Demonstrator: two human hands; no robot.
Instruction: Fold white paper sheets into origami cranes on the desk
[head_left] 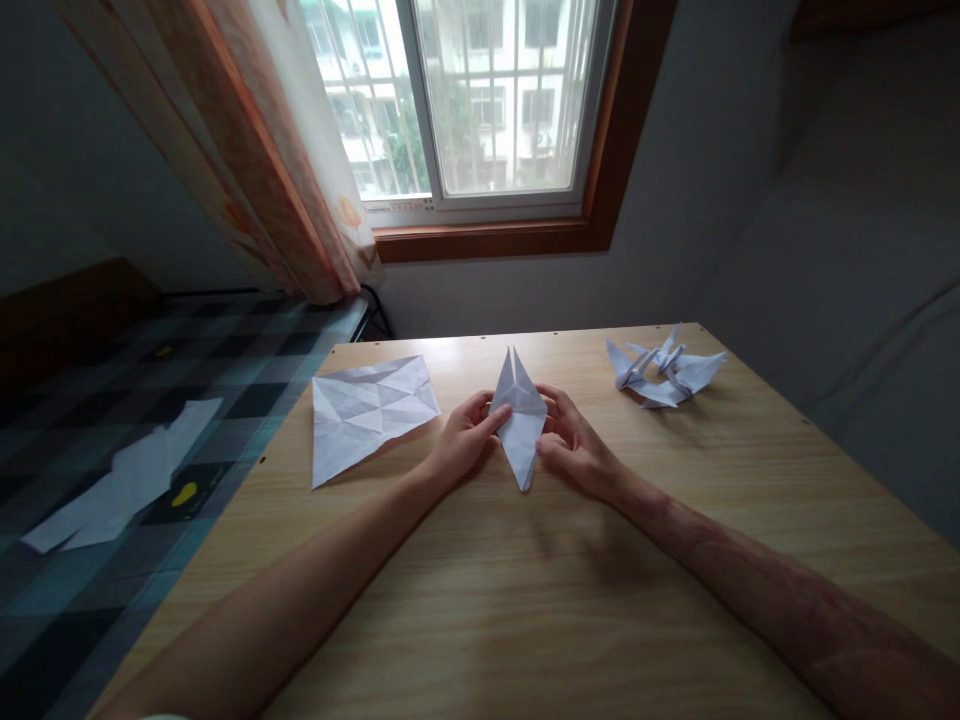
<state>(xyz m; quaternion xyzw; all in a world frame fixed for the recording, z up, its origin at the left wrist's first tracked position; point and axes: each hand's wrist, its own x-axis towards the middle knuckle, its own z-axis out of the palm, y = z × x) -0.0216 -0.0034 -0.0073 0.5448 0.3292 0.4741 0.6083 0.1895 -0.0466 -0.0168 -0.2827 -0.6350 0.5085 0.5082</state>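
A half-folded white paper piece [520, 412], kite-shaped with two points at the top, lies on the wooden table [525, 600]. My left hand [461, 442] pinches its left edge, fingers closed on the paper. My right hand [574, 445] holds its right edge with thumb and fingers closed on it. A creased, unfolded white sheet [367, 410] lies to the left of my left hand. Finished white paper cranes [666, 368] sit at the back right of the table.
A bed with a dark checked cover [112, 440] stands left of the table, with white paper scraps [124, 485] on it. A window [480, 100] and an orange curtain [270, 150] are behind the table. A grey wall is at the right.
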